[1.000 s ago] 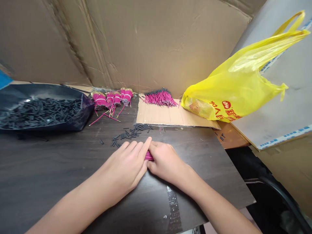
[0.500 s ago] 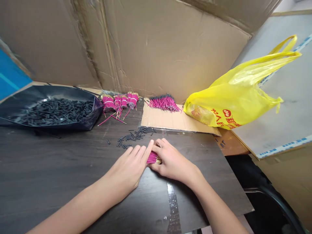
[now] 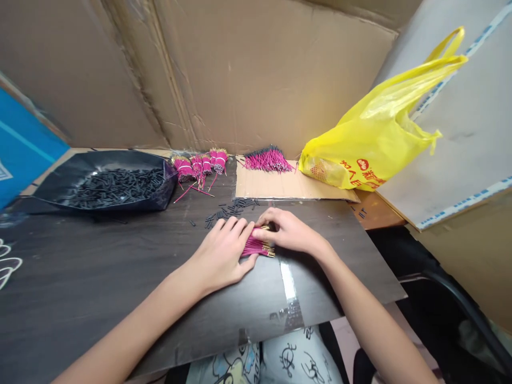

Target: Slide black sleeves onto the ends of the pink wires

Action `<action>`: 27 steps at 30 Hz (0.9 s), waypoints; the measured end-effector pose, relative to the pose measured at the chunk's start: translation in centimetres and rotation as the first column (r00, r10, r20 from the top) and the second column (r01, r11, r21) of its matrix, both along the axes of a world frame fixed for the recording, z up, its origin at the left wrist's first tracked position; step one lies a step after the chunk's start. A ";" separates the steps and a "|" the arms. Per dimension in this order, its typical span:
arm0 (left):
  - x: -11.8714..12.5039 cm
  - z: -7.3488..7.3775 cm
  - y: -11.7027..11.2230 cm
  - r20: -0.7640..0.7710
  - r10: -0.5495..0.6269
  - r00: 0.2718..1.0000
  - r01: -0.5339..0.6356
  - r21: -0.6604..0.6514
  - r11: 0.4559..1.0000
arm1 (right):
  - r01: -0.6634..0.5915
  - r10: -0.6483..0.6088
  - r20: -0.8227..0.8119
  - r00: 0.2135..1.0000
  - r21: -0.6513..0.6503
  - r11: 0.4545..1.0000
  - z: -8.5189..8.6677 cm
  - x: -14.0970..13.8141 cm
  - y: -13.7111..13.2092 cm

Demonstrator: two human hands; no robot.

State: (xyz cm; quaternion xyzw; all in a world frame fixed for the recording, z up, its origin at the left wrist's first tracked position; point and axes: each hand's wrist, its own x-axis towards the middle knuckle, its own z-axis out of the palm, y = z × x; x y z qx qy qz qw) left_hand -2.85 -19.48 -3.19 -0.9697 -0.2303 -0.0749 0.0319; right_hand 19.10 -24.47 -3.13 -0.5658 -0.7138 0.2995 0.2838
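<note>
A loose bundle of pink wires (image 3: 255, 246) with gold-coloured metal ends lies on the dark table in front of me. My left hand (image 3: 222, 255) is closed over its left part, thumb along the near side and fingers across the far side. From the right, my right hand (image 3: 287, 230) has its fingers curled against the far edge of the bundle, near the gold ends. Part of the wires is hidden under both hands. Just beyond my left fingers, short black tubes (image 3: 239, 205) are scattered on the table.
A dark open bag (image 3: 171, 184) of black tubes stands at the left. Tied pink wire bundles (image 3: 184, 169) sit at the back. A cardboard sheet (image 3: 276, 186) carries a pile of black-tipped pink wires (image 3: 269, 160). A yellow plastic bag (image 3: 348, 144) leans at the right.
The bundle looks more spread out, with more gold ends showing. My left thumb has come round its near side, and my right hand has shifted to the far edge. The view has tilted down.
</note>
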 end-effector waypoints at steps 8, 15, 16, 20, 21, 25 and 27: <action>0.3 -0.5 1.6 0.072 -0.089 0.993 0.095 -0.086 0.992 | 0.231 -0.234 -0.009 0.972 0.200 0.952 -1.7 0.9 1.7; 1.1 -1.5 1.7 0.212 -0.032 0.977 0.057 -0.112 0.992 | 0.305 -0.300 -0.063 0.952 0.267 0.914 -2.8 0.6 2.3; 1.2 -1.5 1.7 0.233 -0.017 0.972 0.048 -0.125 0.991 | 0.333 -0.325 -0.074 0.943 0.273 0.903 -2.9 0.7 2.4; 1.4 -1.3 1.8 0.290 0.032 0.957 0.024 -0.189 0.982 | 0.432 -0.438 -0.065 0.897 0.344 0.834 -3.0 0.9 3.8; 1.4 -1.2 1.7 0.301 0.035 0.953 0.032 -0.215 0.976 | 0.426 -0.439 -0.053 0.897 0.373 0.825 -3.1 0.9 4.3; 1.5 -0.8 1.6 0.361 0.050 0.931 0.050 -0.262 0.964 | 0.247 -0.288 0.025 0.957 0.446 0.860 -3.4 0.9 6.3; 1.5 -0.8 1.6 0.384 0.053 0.922 0.055 -0.265 0.963 | 0.160 -0.217 0.085 0.972 0.433 0.887 -3.7 0.8 7.0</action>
